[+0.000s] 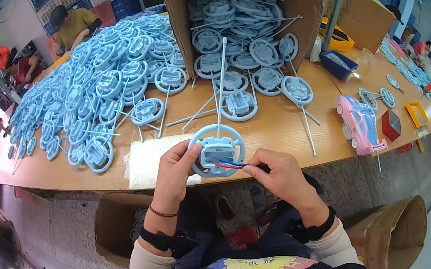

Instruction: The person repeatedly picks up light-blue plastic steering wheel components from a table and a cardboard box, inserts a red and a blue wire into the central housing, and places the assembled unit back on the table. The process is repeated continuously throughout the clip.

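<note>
My left hand point(176, 169) grips the left rim of a light blue toy steering wheel point(236, 134), thumb on top, held over the table's front edge. A long thin blue rod point(222, 80) rises from the wheel toward the back. In the wheel's middle is a box-like housing facing up. My right hand point(275, 173) pinches a small bundle of red, blue and dark wires point(227, 165) at the lower right of the housing. The wires run from the housing to the fingertips; their ends are hidden in the fingers.
A big heap of similar wheels point(85, 93) covers the table's left. An open cardboard box point(179, 27) behind holds more. To the right are a pink toy car point(359, 123), a red box point(390, 125), yellow tray point(417, 114) and blue bin point(338, 64). Two people sit far left.
</note>
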A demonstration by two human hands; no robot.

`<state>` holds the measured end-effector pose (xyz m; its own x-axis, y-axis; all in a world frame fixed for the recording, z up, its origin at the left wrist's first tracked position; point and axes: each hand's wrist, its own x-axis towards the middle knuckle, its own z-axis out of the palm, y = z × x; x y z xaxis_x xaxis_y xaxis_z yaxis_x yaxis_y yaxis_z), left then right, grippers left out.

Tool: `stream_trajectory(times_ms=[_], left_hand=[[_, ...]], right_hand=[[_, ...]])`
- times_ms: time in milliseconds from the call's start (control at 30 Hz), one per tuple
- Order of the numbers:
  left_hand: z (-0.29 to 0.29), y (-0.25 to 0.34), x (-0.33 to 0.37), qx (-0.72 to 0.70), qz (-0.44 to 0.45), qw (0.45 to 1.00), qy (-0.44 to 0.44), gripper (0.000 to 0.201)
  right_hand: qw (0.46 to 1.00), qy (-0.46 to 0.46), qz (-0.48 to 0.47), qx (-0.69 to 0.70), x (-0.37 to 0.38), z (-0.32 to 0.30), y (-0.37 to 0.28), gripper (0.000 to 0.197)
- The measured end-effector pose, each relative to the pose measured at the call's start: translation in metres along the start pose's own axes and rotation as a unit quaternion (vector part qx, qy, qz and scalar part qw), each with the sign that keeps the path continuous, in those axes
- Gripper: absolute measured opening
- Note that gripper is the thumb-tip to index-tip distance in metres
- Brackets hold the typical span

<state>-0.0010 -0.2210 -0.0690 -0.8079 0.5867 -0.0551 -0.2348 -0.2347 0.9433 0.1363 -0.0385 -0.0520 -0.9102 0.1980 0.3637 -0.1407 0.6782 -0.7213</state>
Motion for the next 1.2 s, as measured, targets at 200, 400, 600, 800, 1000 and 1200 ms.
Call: stream_trajectory(times_ms=[200, 400, 600, 800, 1000, 1200], left_hand=[[0.0, -0.005, -0.001, -0.038, -0.023, 0.999, 0.002, 0.027], [-0.004, -0.005, 0.001, -0.018, -0.028, 0.999, 0.005, 0.027], [0.008, -0.011, 0.001, -0.008, -0.026, 1.0, 0.0, 0.026], [0.006, -0.023, 0.0, -0.079, -0.044, 0.996, -0.014, 0.026], [-0.002, -0.028, -0.005, -0.103, -0.06, 0.991, -0.061, 0.032], [0.003, -0.032, -0.021, -0.191, -0.1, 0.973, -0.082, 0.044]], right_hand=[[1.0, 0.005, -0.005, -0.011, -0.003, -0.002, -0.001, 0.016], [0.999, 0.009, -0.014, -0.032, -0.005, -0.009, -0.002, 0.015], [0.998, 0.02, -0.04, -0.034, -0.001, 0.001, 0.005, 0.015], [1.0, 0.005, -0.022, -0.011, -0.002, 0.002, 0.008, 0.014], [0.999, -0.024, 0.008, 0.02, -0.005, 0.0, 0.009, 0.013], [0.996, -0.041, 0.005, 0.075, -0.007, 0.012, 0.009, 0.013]])
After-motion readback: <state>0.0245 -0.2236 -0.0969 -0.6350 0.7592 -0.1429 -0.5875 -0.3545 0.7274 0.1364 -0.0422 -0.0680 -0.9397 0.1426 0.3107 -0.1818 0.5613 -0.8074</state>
